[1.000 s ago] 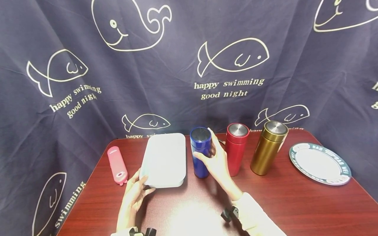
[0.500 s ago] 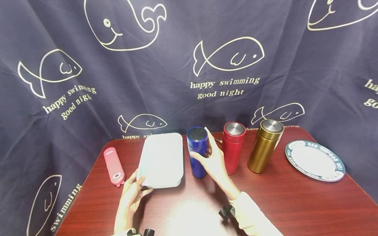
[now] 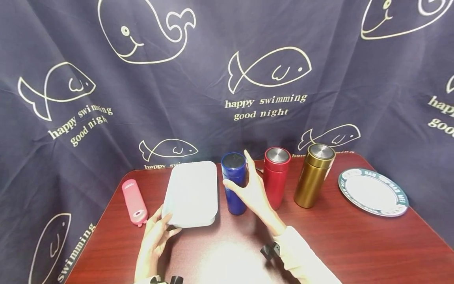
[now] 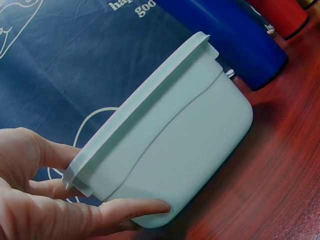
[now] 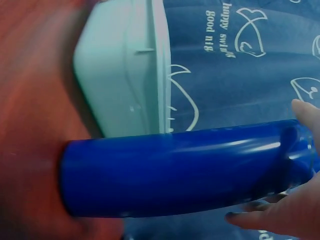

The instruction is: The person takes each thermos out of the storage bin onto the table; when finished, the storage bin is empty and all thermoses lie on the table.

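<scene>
A pale mint-white plastic box with a flat top [image 3: 193,189] sits on the table in the head view. My left hand [image 3: 152,236] holds its near-left corner; in the left wrist view the thumb [image 4: 132,207] lies along the box's side, the other fingers by the rim. To the box's right a blue thermos bottle [image 3: 235,199] with a dark lid stands upright. My right hand [image 3: 253,193] is loosely around its upper part, thumb in front and fingers at the right; in the right wrist view the thumb tip [image 5: 300,107] and lower fingers extend past the blue bottle's edges.
A red thermos bottle [image 3: 274,183] stands right beside the right hand, with a gold one [image 3: 312,181] further right. A plate with a green rim [image 3: 397,185] lies at the far right. A pink long case [image 3: 134,201] lies left of the box. A dark patterned cloth [image 3: 213,130] hangs behind.
The whole scene has shifted slightly left in the head view. My right hand's fingers have spread a little from the blue bottle. The left hand keeps its place on the box.
</scene>
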`<move>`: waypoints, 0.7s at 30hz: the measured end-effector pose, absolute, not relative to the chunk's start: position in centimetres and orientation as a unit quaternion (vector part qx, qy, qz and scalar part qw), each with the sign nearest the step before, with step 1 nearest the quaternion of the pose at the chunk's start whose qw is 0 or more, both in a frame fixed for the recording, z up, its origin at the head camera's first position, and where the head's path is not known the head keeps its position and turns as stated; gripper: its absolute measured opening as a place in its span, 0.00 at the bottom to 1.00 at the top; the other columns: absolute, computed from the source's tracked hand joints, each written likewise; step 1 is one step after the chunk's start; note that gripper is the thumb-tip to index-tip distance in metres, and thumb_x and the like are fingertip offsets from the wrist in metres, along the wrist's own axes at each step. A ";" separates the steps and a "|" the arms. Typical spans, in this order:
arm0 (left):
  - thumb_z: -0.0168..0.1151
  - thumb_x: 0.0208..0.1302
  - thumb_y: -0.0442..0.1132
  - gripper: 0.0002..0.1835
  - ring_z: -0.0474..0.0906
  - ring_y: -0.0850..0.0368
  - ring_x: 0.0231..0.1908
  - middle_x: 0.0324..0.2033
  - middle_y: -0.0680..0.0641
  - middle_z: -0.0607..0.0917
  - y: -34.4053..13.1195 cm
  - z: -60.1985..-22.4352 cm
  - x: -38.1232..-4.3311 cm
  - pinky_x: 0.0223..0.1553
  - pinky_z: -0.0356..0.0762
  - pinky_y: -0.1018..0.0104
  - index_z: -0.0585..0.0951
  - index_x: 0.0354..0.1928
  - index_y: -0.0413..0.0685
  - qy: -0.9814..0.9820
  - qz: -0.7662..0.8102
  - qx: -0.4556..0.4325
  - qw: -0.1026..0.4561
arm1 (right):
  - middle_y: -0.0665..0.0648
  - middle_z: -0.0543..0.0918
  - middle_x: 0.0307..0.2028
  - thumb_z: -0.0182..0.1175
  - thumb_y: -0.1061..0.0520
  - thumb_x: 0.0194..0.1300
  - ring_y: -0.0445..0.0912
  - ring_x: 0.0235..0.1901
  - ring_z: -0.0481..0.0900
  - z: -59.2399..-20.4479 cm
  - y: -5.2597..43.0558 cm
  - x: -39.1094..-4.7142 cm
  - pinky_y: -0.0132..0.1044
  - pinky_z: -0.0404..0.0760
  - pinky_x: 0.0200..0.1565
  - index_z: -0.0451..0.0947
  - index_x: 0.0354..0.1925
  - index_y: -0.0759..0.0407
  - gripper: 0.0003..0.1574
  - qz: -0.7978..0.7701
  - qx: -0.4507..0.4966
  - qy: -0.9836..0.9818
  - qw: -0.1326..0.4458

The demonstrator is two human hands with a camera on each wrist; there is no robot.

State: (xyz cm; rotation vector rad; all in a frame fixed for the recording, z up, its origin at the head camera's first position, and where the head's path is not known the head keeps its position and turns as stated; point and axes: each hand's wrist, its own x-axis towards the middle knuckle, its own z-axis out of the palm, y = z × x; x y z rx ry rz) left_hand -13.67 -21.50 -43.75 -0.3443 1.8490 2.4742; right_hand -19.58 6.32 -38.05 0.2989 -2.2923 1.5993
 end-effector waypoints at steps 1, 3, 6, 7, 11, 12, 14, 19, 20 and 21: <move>0.46 0.72 0.30 0.33 0.78 0.61 0.44 0.48 0.49 0.77 -21.6 -43.8 -13.7 0.56 0.62 0.27 0.48 0.74 0.35 0.595 0.796 -0.111 0.017 | 0.58 0.66 0.70 0.74 0.48 0.53 0.54 0.67 0.67 -37.7 6.3 -19.7 0.53 0.67 0.65 0.47 0.76 0.40 0.62 0.562 0.106 -0.803 0.167; 0.46 0.72 0.29 0.33 0.78 0.62 0.44 0.48 0.49 0.77 -21.6 -43.9 -13.8 0.56 0.62 0.27 0.48 0.74 0.35 0.596 0.795 -0.110 0.016 | 0.60 0.67 0.69 0.74 0.49 0.53 0.55 0.66 0.68 -36.9 6.3 -19.9 0.54 0.67 0.65 0.48 0.76 0.39 0.62 0.569 0.111 -0.796 0.174; 0.46 0.73 0.31 0.34 0.78 0.62 0.44 0.51 0.47 0.76 -21.7 -43.8 -13.9 0.56 0.62 0.27 0.46 0.75 0.35 0.605 0.788 -0.114 0.016 | 0.58 0.67 0.69 0.73 0.49 0.55 0.54 0.67 0.67 -35.5 6.3 -20.3 0.56 0.69 0.63 0.48 0.76 0.36 0.60 0.579 0.121 -0.786 0.182; 0.46 0.73 0.32 0.35 0.78 0.61 0.46 0.54 0.44 0.75 -21.8 -43.8 -14.0 0.56 0.61 0.27 0.45 0.75 0.36 0.610 0.784 -0.115 0.017 | 0.58 0.67 0.69 0.72 0.49 0.55 0.52 0.67 0.66 -35.0 6.4 -20.4 0.56 0.69 0.63 0.48 0.76 0.36 0.60 0.580 0.126 -0.783 0.186; 0.45 0.76 0.38 0.38 0.65 0.44 0.64 0.68 0.30 0.59 -22.0 -43.4 -14.2 0.59 0.55 0.25 0.37 0.76 0.38 0.629 0.768 -0.121 0.021 | 0.57 0.67 0.70 0.70 0.51 0.59 0.48 0.69 0.63 -33.0 6.6 -20.8 0.51 0.66 0.66 0.49 0.76 0.39 0.56 0.586 0.150 -0.770 0.202; 0.45 0.76 0.39 0.38 0.58 0.40 0.68 0.70 0.29 0.53 -22.1 -43.2 -14.3 0.60 0.52 0.25 0.36 0.76 0.38 0.635 0.763 -0.122 0.020 | 0.57 0.67 0.70 0.69 0.52 0.60 0.48 0.70 0.63 -32.6 6.7 -20.9 0.49 0.64 0.67 0.50 0.76 0.41 0.55 0.590 0.157 -0.765 0.206; 0.44 0.76 0.41 0.38 0.48 0.36 0.71 0.73 0.29 0.46 -22.2 -42.9 -14.4 0.63 0.48 0.27 0.36 0.76 0.39 0.651 0.749 -0.124 0.011 | 0.56 0.67 0.69 0.68 0.54 0.62 0.46 0.70 0.63 -31.6 7.1 -20.9 0.46 0.62 0.69 0.52 0.76 0.43 0.52 0.599 0.167 -0.754 0.211; 0.46 0.76 0.44 0.37 0.49 0.34 0.72 0.74 0.31 0.47 -21.9 -41.4 -14.6 0.70 0.48 0.39 0.43 0.76 0.38 0.730 0.667 -0.134 -0.065 | 0.53 0.68 0.69 0.63 0.57 0.66 0.43 0.69 0.63 -29.1 8.8 -20.7 0.41 0.61 0.69 0.55 0.75 0.45 0.45 0.637 0.185 -0.718 0.210; 0.47 0.75 0.43 0.36 0.50 0.35 0.72 0.73 0.31 0.49 -21.8 -40.9 -14.6 0.70 0.49 0.41 0.45 0.76 0.37 0.746 0.647 -0.135 -0.085 | 0.53 0.68 0.68 0.63 0.57 0.66 0.42 0.69 0.63 -28.6 9.3 -20.6 0.41 0.61 0.69 0.55 0.75 0.45 0.44 0.643 0.186 -0.712 0.213; 0.48 0.75 0.42 0.36 0.50 0.34 0.71 0.73 0.30 0.51 -21.6 -40.5 -14.7 0.70 0.49 0.42 0.47 0.75 0.36 0.762 0.625 -0.130 -0.109 | 0.53 0.68 0.68 0.62 0.58 0.67 0.43 0.69 0.64 -28.2 9.9 -20.6 0.40 0.61 0.69 0.56 0.75 0.46 0.43 0.647 0.189 -0.706 0.218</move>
